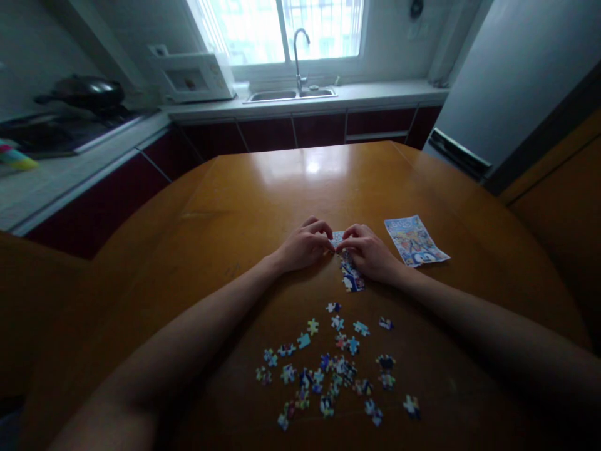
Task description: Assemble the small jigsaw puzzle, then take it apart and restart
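A partly joined jigsaw puzzle [351,277] lies on the table as a narrow strip running from between my hands toward me. My left hand [310,243] is closed at the strip's far left edge, thumb and fingertips pressed together there. From the other side, my right hand [369,252] pinches the same part, its palm partly covering the strip. The exact piece under the fingertips is too small and hidden to make out. Nearer to me, several loose jigsaw pieces [303,340] are scattered, some in a heap [342,369].
Right of my right hand lies a creased picture sheet [416,240]. The wooden table [282,188] has a rounded outline. Beyond it are a counter with a sink [291,95], a microwave [192,76], a pan [87,93] on the stove and a fridge [511,81].
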`<state>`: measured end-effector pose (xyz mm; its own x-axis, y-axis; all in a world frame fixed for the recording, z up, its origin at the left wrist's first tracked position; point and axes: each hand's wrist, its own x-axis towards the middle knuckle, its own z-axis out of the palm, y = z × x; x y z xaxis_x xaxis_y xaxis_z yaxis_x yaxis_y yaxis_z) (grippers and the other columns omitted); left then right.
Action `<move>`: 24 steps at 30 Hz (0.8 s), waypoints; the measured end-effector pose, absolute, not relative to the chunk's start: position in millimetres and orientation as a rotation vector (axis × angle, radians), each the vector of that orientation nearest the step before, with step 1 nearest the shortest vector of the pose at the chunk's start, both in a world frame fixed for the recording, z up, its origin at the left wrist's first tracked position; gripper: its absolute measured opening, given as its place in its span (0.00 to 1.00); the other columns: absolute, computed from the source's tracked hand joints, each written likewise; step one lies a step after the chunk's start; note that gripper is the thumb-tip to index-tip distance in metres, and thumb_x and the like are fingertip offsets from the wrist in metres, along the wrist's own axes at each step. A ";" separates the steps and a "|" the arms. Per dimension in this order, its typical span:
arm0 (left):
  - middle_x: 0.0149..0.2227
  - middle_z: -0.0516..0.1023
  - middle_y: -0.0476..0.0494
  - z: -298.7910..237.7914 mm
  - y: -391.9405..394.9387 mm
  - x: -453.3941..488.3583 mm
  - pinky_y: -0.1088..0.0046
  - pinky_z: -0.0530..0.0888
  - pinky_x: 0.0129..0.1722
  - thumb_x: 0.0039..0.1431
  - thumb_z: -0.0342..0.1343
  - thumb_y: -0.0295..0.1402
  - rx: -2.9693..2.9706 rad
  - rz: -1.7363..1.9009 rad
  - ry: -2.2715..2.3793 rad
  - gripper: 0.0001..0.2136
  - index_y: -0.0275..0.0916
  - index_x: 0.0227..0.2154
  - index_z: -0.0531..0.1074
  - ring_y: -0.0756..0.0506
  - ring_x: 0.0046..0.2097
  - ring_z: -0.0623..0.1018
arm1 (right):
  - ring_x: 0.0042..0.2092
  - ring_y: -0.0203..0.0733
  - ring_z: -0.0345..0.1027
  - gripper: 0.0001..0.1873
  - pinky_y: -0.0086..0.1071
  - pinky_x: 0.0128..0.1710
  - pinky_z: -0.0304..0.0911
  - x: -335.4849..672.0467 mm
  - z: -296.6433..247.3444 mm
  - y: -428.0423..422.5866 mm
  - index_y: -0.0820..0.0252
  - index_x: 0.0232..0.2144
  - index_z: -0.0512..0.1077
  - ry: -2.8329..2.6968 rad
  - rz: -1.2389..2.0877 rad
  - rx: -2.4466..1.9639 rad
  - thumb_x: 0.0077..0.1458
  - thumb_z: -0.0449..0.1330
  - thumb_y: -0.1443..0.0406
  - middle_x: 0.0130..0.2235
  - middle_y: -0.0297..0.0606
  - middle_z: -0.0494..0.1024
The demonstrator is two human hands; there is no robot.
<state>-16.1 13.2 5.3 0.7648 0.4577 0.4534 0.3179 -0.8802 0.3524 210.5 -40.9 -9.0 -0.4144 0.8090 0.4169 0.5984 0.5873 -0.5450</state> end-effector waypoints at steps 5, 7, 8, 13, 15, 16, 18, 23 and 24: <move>0.39 0.76 0.45 2.1 14.9 -16.6 0.66 0.72 0.45 0.57 0.52 0.19 2.643 0.912 0.605 0.15 0.44 0.36 0.81 0.45 0.45 0.70 | 0.47 0.45 0.66 0.19 0.42 0.49 0.64 210.5 -8.4 -41.3 0.50 0.38 0.81 -2.149 0.438 -1.116 0.54 0.57 0.77 0.42 0.39 0.72; 0.39 0.76 0.45 1.2 15.8 -16.8 0.66 0.72 0.45 0.57 0.51 0.19 2.640 0.932 0.605 0.16 0.44 0.35 0.81 0.45 0.45 0.70 | 0.47 0.45 0.66 0.20 0.42 0.49 0.64 210.5 -8.2 -41.4 0.49 0.38 0.81 -2.148 0.440 -1.115 0.54 0.57 0.77 0.42 0.39 0.72; 0.39 0.76 0.45 1.1 16.0 -16.9 0.66 0.72 0.45 0.57 0.52 0.19 2.650 0.920 0.602 0.16 0.45 0.35 0.81 0.45 0.44 0.70 | 0.47 0.45 0.66 0.20 0.42 0.49 0.64 210.5 -8.2 -41.4 0.50 0.37 0.81 -2.147 0.440 -1.115 0.54 0.57 0.77 0.42 0.39 0.72; 0.40 0.76 0.45 3.4 15.0 -17.1 0.65 0.72 0.46 0.56 0.53 0.18 2.680 0.813 0.642 0.16 0.46 0.32 0.82 0.44 0.45 0.70 | 0.47 0.45 0.66 0.18 0.42 0.48 0.64 210.8 -9.4 -40.4 0.51 0.36 0.81 -2.140 0.443 -1.122 0.53 0.57 0.77 0.42 0.40 0.73; 0.40 0.76 0.45 4.4 14.5 -17.0 0.64 0.72 0.46 0.56 0.53 0.18 2.673 0.802 0.652 0.16 0.46 0.32 0.81 0.44 0.45 0.70 | 0.47 0.46 0.66 0.18 0.42 0.48 0.64 211.2 -9.8 -40.0 0.51 0.36 0.81 -2.142 0.443 -1.122 0.54 0.57 0.77 0.43 0.40 0.73; 0.40 0.76 0.45 4.6 14.3 -17.0 0.64 0.72 0.46 0.56 0.53 0.18 2.671 0.795 0.651 0.16 0.46 0.32 0.81 0.44 0.45 0.70 | 0.47 0.45 0.66 0.18 0.42 0.48 0.64 211.4 -10.0 -39.8 0.51 0.37 0.81 -2.144 0.443 -1.120 0.54 0.57 0.77 0.43 0.40 0.73; 0.40 0.76 0.46 4.8 14.2 -16.9 0.64 0.72 0.46 0.56 0.53 0.18 2.667 0.792 0.641 0.16 0.45 0.33 0.81 0.44 0.45 0.70 | 0.47 0.45 0.66 0.19 0.42 0.48 0.65 211.5 -10.0 -39.7 0.51 0.37 0.81 -2.149 0.443 -1.116 0.54 0.57 0.77 0.43 0.40 0.73; 0.40 0.77 0.46 3.8 15.2 -17.0 0.64 0.72 0.46 0.56 0.53 0.18 2.663 0.808 0.623 0.17 0.46 0.36 0.81 0.44 0.45 0.70 | 0.47 0.46 0.66 0.19 0.43 0.49 0.65 211.7 -9.8 -39.5 0.50 0.36 0.81 -2.146 0.442 -1.118 0.53 0.57 0.77 0.42 0.40 0.73; 0.40 0.77 0.46 3.6 15.4 -17.0 0.63 0.72 0.47 0.56 0.52 0.18 2.670 0.790 0.633 0.17 0.46 0.35 0.82 0.44 0.45 0.70 | 0.47 0.46 0.66 0.19 0.43 0.49 0.64 211.8 -9.8 -39.4 0.50 0.36 0.81 -2.149 0.442 -1.118 0.53 0.57 0.77 0.42 0.40 0.73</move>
<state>-17.0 15.4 3.6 0.7537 0.4840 0.4446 0.3280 -0.8632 0.3837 211.8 -39.4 -9.8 -0.4112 0.8174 0.4034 0.5918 0.5760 -0.5639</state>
